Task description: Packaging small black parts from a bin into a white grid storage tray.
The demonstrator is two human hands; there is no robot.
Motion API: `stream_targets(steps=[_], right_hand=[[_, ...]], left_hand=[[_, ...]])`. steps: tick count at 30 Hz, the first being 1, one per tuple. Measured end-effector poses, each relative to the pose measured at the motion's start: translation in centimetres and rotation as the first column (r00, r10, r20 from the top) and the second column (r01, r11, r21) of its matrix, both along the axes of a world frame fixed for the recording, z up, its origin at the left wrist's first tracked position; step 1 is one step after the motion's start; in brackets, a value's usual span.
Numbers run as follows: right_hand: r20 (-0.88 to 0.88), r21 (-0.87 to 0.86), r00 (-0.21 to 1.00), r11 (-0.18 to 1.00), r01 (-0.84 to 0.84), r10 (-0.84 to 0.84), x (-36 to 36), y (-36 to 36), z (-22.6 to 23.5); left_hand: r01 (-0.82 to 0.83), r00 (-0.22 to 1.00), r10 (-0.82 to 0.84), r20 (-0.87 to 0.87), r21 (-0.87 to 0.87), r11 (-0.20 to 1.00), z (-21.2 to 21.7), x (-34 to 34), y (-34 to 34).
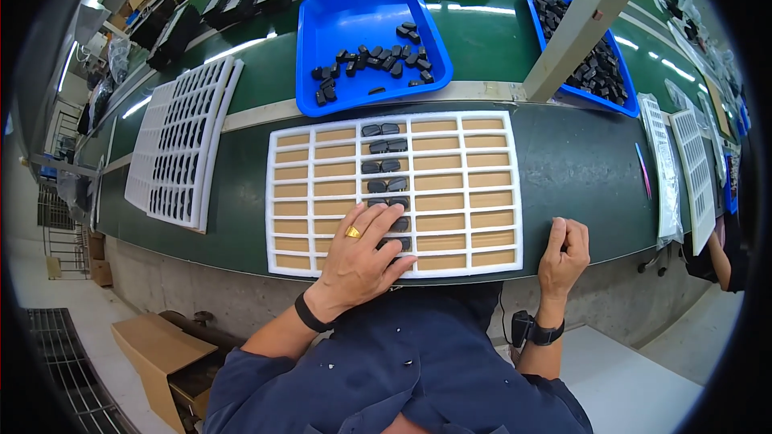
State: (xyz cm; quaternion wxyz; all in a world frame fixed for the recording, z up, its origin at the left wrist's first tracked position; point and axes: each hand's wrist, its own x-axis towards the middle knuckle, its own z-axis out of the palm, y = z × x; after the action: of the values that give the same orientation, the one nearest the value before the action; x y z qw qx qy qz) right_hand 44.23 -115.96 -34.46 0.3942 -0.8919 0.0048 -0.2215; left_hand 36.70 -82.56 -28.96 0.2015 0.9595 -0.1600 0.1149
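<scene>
A white foam grid tray (462, 193) lies on the dark green table in front of me. Black plastic parts (384, 147) fill pairs of cells down its third column. My left hand (362, 257), with a gold ring, lies flat on the tray's lower cells, fingers spread over black parts there; whether it grips one I cannot tell. My right hand (564, 253) rests as a closed fist on the table just right of the tray's lower corner. What it holds, if anything, is hidden.
A blue bin (322, 40) with loose black parts (374, 63) stands behind the tray. A second blue bin (595, 64) of parts sits at the right, behind a slanted grey post (579, 24). Filled white trays (181, 145) lie left; more white trays (683, 169) right. A cardboard box (157, 350) is on the floor.
</scene>
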Motion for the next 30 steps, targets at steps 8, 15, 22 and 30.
stream_targets(steps=[8, 15, 22, 30], right_hand=[[-0.021, -0.012, 1.0, 1.0, -0.018, 0.017, 0.0, -0.1, 0.3], [-0.04, -0.017, 0.999, 1.0, -0.014, 0.014, 0.2, 0.3, 1.0], [0.002, -0.08, 0.999, 0.996, -0.037, 0.037, 0.1, 0.2, 1.0], [-0.013, -0.066, 0.999, 0.997, -0.038, 0.037, 0.3, -0.1, 1.3]], left_hand=[[-0.01, 0.998, 0.01, -0.054, -0.006, 1.0, 0.8, 2.0, 0.7], [-0.043, 0.997, 0.043, -0.064, -0.011, 0.999, 2.2, 3.2, 1.0], [-0.042, 0.968, 0.035, -0.247, -0.022, 0.999, 3.0, 3.0, 1.3], [-0.012, 0.941, 0.06, -0.332, 0.144, 0.99, 4.4, 6.3, 1.7]])
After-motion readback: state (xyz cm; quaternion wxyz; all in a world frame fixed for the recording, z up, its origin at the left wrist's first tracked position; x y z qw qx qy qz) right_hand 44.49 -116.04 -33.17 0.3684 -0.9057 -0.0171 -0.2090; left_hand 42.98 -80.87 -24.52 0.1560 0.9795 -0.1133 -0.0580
